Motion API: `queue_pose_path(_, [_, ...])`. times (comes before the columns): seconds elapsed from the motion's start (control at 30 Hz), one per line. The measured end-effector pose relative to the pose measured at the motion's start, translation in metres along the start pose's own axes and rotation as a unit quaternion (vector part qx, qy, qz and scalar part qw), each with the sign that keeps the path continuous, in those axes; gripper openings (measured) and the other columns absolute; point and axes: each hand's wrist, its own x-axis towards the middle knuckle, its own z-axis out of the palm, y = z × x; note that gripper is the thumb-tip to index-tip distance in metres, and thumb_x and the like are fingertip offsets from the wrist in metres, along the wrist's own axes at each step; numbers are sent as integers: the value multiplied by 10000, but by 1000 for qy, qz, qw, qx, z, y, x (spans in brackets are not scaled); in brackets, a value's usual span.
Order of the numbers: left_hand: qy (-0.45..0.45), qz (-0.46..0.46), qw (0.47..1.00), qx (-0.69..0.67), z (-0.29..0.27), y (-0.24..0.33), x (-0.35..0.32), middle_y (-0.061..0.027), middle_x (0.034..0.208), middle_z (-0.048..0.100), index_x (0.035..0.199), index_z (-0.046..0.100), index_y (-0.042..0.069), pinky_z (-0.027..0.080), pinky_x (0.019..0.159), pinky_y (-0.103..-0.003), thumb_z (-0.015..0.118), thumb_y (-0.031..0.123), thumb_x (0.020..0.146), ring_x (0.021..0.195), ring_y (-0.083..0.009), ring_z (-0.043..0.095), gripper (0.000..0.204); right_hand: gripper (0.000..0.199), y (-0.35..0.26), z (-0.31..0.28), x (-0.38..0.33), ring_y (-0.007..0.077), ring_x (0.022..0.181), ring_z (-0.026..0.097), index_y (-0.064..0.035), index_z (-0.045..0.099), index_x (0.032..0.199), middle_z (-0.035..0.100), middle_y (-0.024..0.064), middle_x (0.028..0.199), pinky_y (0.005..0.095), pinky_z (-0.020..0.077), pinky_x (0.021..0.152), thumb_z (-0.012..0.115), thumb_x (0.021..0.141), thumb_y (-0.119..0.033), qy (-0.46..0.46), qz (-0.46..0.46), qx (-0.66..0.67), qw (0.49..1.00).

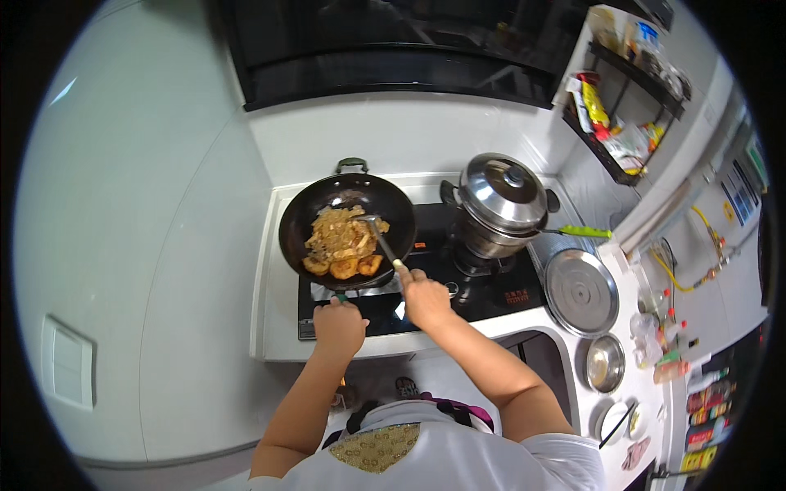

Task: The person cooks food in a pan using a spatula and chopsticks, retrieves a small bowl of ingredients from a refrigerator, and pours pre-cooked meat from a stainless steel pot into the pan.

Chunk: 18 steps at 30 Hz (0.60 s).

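Note:
A dark wok [296,214] sits on the left burner of the black cooktop [491,303]. In it lies a heap of pale brown shredded food [336,231], with several browned pieces [344,268] along the near side. My left hand [340,327] is closed around the wok's near handle, which shows a bit of green. My right hand [426,299] grips the handle of a metal spatula [386,242] that slants up and left. The spatula's head rests among the food, partly covered by it.
Right of the wok stands a lidded steel pot [499,196], with a green-handled utensil [585,231] beside it. A round metal lid [581,292], a steel bowl [604,365] and several bottles [673,370] occupy the right counter. Overhead are a black range hood [393,69] and a packed corner shelf [610,155].

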Motion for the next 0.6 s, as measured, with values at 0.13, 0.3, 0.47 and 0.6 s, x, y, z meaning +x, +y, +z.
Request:
queue_pose_path(0.13, [-17,5,998,-60,-32,13,2,-142,814,674,885,665,20,457,703,-401,690,395,777,731,-305,639,391,516,-2,-24,-29,357,959,602,-63,534,1267,564,202,1212,427,512,791,688,782,-148,142,-17,85,986])
queue_pose_path(0.3, [239,164,921,-261,-54,75,21,-155,987,667,1041,637,7,459,847,-430,678,218,818,931,-331,620,310,310,47,-69,-49,345,1033,540,-21,662,995,553,198,1195,437,442,882,702,712,-143,302,-92,61,947])
queue_pose_path(0.47, [273,266,866,-323,-85,149,82,-171,1113,625,1135,613,11,458,891,-422,678,144,812,1010,-347,588,356,167,170,-149,-52,372,1141,485,-11,619,801,528,212,1240,597,309,1010,675,745,-158,328,-36,-131,935])
queue_pose_path(0.6, [228,273,883,-305,-96,226,173,-155,1122,621,1118,625,34,486,850,-413,659,137,816,1000,-348,586,321,347,246,-201,-52,314,1099,549,-54,647,954,594,153,1180,545,368,992,727,733,-309,228,20,-260,938])
